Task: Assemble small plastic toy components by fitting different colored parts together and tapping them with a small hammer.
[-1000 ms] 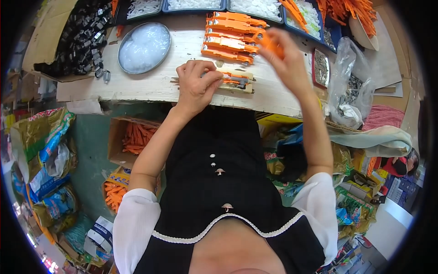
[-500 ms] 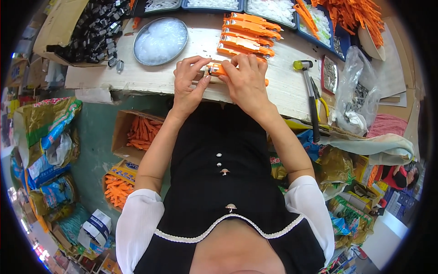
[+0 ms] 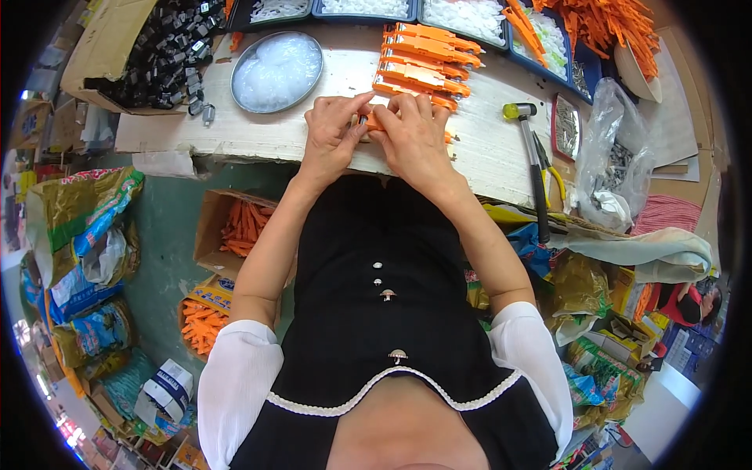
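Observation:
Close to the table's front edge, both my hands meet at a long orange plastic part (image 3: 374, 123), most of it hidden by my fingers. My right hand (image 3: 415, 145) grips its body from above, thumb and fingers bent around it. At its left end my left hand (image 3: 330, 139) pinches with thumb and forefinger; a small dark piece shows there, too covered to name. Just beyond my hands lies a row of several orange plastic pieces (image 3: 427, 66) with metal bits at their left ends. A round metal dish (image 3: 276, 72) of clear gel-like stuff stands to the left.
Blue trays (image 3: 368, 8) of whitish small parts line the back. A carton (image 3: 106, 51) of black pieces stands far left. On the right lie a hammer (image 3: 535, 164), yellow-handled pliers (image 3: 558, 180), a red-rimmed dish (image 3: 565, 129) and a plastic bag (image 3: 615, 149). An orange heap (image 3: 611, 31) fills the back right.
My left hand has moved slightly right, its fingers closing in on the orange part's left end. My right hand has shifted a little left, and less of the part shows now.

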`<action>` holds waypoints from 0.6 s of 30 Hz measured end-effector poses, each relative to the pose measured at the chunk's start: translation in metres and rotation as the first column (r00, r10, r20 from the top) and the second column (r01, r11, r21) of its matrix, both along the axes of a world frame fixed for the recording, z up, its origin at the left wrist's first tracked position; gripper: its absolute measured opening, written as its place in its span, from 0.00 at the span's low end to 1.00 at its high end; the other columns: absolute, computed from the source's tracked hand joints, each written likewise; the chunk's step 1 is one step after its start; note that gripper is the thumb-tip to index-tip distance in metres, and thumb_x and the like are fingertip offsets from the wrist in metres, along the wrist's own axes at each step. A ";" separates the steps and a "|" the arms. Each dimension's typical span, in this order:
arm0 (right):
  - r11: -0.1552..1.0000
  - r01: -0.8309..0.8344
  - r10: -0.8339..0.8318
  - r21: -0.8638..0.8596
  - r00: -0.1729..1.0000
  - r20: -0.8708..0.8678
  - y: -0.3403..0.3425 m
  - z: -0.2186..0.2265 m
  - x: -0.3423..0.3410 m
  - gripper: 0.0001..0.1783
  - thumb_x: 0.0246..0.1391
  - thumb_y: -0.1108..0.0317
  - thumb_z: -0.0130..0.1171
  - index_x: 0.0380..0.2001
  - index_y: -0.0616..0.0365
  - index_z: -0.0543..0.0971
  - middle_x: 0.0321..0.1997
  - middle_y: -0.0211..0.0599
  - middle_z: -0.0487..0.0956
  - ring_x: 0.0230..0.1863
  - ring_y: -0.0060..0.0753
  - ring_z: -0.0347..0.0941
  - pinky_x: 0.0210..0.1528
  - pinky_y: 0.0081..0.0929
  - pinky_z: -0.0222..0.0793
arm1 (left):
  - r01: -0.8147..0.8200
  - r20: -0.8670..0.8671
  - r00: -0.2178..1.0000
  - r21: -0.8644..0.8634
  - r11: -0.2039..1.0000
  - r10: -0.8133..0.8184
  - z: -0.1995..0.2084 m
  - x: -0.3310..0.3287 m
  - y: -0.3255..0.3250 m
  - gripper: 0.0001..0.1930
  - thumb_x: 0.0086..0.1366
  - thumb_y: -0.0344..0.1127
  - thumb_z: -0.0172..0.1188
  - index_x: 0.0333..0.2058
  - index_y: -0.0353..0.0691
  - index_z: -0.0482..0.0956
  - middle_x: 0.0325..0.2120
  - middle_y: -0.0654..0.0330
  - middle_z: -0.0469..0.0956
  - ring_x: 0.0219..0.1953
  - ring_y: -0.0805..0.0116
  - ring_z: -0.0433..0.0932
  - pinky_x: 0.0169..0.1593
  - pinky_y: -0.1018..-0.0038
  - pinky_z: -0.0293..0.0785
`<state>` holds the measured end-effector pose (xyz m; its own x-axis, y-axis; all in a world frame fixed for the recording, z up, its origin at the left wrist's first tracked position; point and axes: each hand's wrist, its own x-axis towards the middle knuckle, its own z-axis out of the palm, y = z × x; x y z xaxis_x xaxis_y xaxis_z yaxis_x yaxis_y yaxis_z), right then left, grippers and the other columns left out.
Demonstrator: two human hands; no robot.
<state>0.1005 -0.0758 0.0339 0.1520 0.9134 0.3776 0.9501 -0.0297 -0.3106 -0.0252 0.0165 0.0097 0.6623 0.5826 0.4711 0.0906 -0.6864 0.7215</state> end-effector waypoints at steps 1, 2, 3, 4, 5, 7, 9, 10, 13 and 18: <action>1.000 -0.001 0.001 0.002 1.000 -0.001 -0.003 0.001 0.002 0.14 0.42 0.65 0.59 0.36 0.52 0.75 0.35 0.33 0.67 0.39 0.35 0.61 0.39 0.34 0.51 | 0.015 -0.047 0.999 0.010 1.000 -0.014 0.003 -0.001 0.001 0.21 0.51 0.24 0.56 0.46 0.45 0.73 0.36 0.64 0.72 0.39 0.68 0.66 0.44 0.75 0.60; 0.998 0.032 -0.031 0.057 0.999 -0.025 -0.008 0.002 0.008 0.15 0.42 0.65 0.59 0.37 0.52 0.74 0.37 0.33 0.68 0.40 0.36 0.62 0.40 0.34 0.52 | 0.030 -0.094 0.995 0.019 0.999 -0.028 0.006 -0.002 0.001 0.21 0.50 0.24 0.55 0.46 0.47 0.73 0.35 0.66 0.72 0.39 0.68 0.65 0.46 0.73 0.57; 0.992 0.067 -0.062 0.111 0.997 -0.050 -0.015 0.004 0.015 0.17 0.41 0.66 0.59 0.38 0.53 0.74 0.39 0.34 0.69 0.41 0.36 0.63 0.41 0.34 0.54 | 0.030 -0.094 0.995 0.019 0.999 -0.028 0.007 -0.002 0.003 0.21 0.50 0.24 0.55 0.46 0.47 0.73 0.35 0.66 0.72 0.39 0.68 0.65 0.46 0.73 0.57; 0.984 0.145 -0.137 0.103 0.987 -0.081 -0.025 0.012 0.025 0.18 0.41 0.67 0.59 0.40 0.54 0.74 0.40 0.37 0.70 0.41 0.39 0.65 0.41 0.36 0.57 | 0.051 -0.137 0.990 0.142 0.989 -0.032 0.009 -0.004 0.005 0.21 0.49 0.24 0.56 0.44 0.52 0.75 0.34 0.69 0.72 0.39 0.68 0.64 0.44 0.72 0.54; 0.967 0.194 -0.185 0.166 0.981 -0.066 -0.037 0.009 0.046 0.17 0.41 0.68 0.58 0.39 0.56 0.74 0.38 0.40 0.71 0.40 0.41 0.67 0.43 0.37 0.59 | 0.090 -0.178 0.983 0.258 0.962 -0.044 0.011 -0.003 0.006 0.21 0.49 0.25 0.56 0.42 0.56 0.76 0.32 0.72 0.72 0.39 0.69 0.64 0.43 0.71 0.51; 0.911 0.382 -0.394 0.154 0.918 0.049 -0.064 0.005 0.087 0.15 0.45 0.67 0.55 0.39 0.58 0.73 0.36 0.41 0.71 0.40 0.43 0.66 0.42 0.38 0.61 | 0.151 -0.264 0.962 0.285 0.946 -0.074 0.017 -0.004 0.011 0.21 0.48 0.24 0.55 0.40 0.59 0.77 0.33 0.70 0.70 0.40 0.68 0.63 0.43 0.70 0.51; 0.857 0.498 -0.514 0.130 0.835 0.196 -0.089 0.000 0.110 0.16 0.47 0.65 0.55 0.40 0.57 0.72 0.35 0.41 0.70 0.41 0.43 0.66 0.40 0.40 0.61 | 0.276 -0.399 0.911 0.398 0.875 -0.106 0.026 -0.002 0.013 0.24 0.47 0.23 0.55 0.42 0.57 0.76 0.34 0.69 0.69 0.40 0.69 0.63 0.46 0.72 0.50; 0.811 0.585 -0.557 -0.005 0.774 0.302 -0.095 -0.002 0.114 0.16 0.47 0.64 0.54 0.41 0.56 0.72 0.36 0.41 0.71 0.41 0.43 0.66 0.39 0.42 0.61 | 0.300 -0.394 0.910 0.405 0.864 -0.132 0.027 -0.001 0.016 0.24 0.46 0.23 0.56 0.42 0.57 0.77 0.35 0.69 0.68 0.40 0.68 0.63 0.44 0.71 0.51; 0.746 0.657 -0.556 -0.109 0.704 0.442 -0.100 -0.020 0.127 0.17 0.47 0.62 0.54 0.41 0.55 0.72 0.36 0.41 0.71 0.41 0.44 0.66 0.38 0.44 0.60 | 0.346 -0.402 0.901 0.436 0.831 -0.164 0.024 0.002 0.020 0.25 0.46 0.22 0.55 0.42 0.58 0.76 0.34 0.68 0.67 0.39 0.69 0.62 0.42 0.71 0.52; 0.835 0.549 -0.507 -0.047 0.799 0.324 -0.101 -0.017 0.126 0.13 0.50 0.67 0.51 0.39 0.60 0.71 0.34 0.40 0.72 0.36 0.41 0.68 0.34 0.39 0.62 | 0.430 -0.561 0.817 0.438 0.790 -0.133 0.037 0.009 0.013 0.31 0.44 0.18 0.52 0.45 0.61 0.73 0.34 0.62 0.65 0.38 0.66 0.61 0.39 0.71 0.53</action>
